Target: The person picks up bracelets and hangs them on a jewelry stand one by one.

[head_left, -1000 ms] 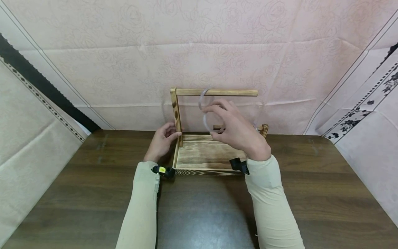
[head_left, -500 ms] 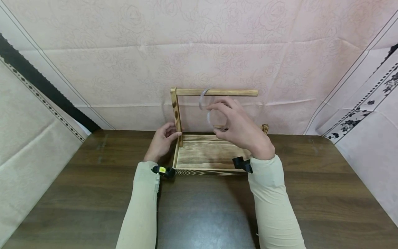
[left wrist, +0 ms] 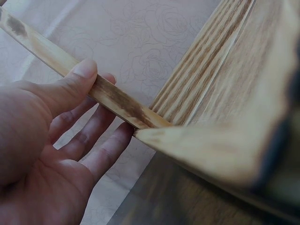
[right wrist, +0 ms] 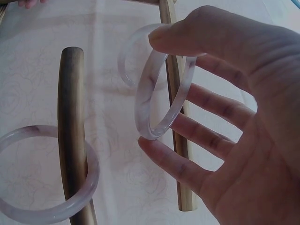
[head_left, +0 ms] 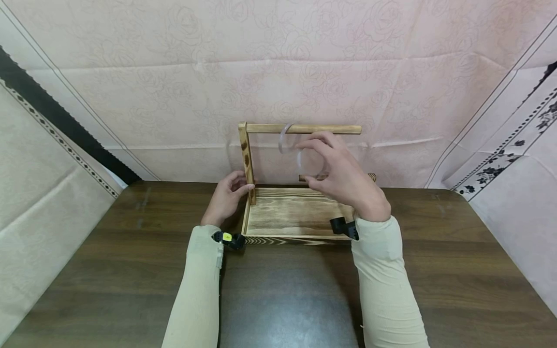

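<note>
My right hand (head_left: 348,179) pinches a translucent pale bangle (right wrist: 146,101) between thumb and fingers. A similar bangle (head_left: 281,141) hangs on the upper rod (head_left: 322,129) of a wooden jewelry stand, left of my right hand. On the lower rod (right wrist: 71,108) hangs another bangle (right wrist: 93,168), hidden behind my hand in the head view. The upper rod shows through the held bangle in the right wrist view; I cannot tell whether it passes through. My left hand (left wrist: 51,140) holds the stand's left post (left wrist: 117,98), thumb on one side and fingers behind.
The stand's wooden tray base (head_left: 245,227) sits near the back edge of the brown table (head_left: 278,290). A pink rose-patterned cloth (head_left: 183,96) hangs right behind it. Patterned cloth (head_left: 509,203) also rises at the right side.
My right hand has moved right with the held bangle, away from the hanging one. The end of the lower rod now shows beside it. My left hand has stayed on the post.
</note>
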`<state>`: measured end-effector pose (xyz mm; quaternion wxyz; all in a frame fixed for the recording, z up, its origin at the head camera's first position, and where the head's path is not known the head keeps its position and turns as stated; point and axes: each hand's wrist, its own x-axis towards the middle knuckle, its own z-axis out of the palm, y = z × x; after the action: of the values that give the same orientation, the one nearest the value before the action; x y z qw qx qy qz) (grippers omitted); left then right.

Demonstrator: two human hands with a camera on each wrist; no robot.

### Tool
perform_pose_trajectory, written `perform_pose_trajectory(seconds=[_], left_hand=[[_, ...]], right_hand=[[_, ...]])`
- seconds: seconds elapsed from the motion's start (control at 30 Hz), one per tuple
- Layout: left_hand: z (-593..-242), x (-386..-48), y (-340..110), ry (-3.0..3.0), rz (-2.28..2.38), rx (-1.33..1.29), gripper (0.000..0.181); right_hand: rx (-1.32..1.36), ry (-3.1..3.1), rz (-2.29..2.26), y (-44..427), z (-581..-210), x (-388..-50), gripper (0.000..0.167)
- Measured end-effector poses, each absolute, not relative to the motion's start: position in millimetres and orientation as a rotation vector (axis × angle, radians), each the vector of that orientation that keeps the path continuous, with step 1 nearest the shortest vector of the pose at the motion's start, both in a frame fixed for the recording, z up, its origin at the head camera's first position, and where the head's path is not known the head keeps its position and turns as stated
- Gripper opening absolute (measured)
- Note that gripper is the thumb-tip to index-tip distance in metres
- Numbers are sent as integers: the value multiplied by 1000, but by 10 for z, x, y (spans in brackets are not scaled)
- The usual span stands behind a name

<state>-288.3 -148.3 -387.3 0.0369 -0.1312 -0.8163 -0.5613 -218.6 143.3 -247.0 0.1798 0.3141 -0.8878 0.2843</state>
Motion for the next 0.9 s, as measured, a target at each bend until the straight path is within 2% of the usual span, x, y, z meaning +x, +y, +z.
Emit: perform_pose_trajectory(seconds=[0.9], left_hand=[[-3865,-2878,-1477,-2521,-1711,-382,30]], right_hand=[[749,-2508,835,1625,-2477,-2231,62]])
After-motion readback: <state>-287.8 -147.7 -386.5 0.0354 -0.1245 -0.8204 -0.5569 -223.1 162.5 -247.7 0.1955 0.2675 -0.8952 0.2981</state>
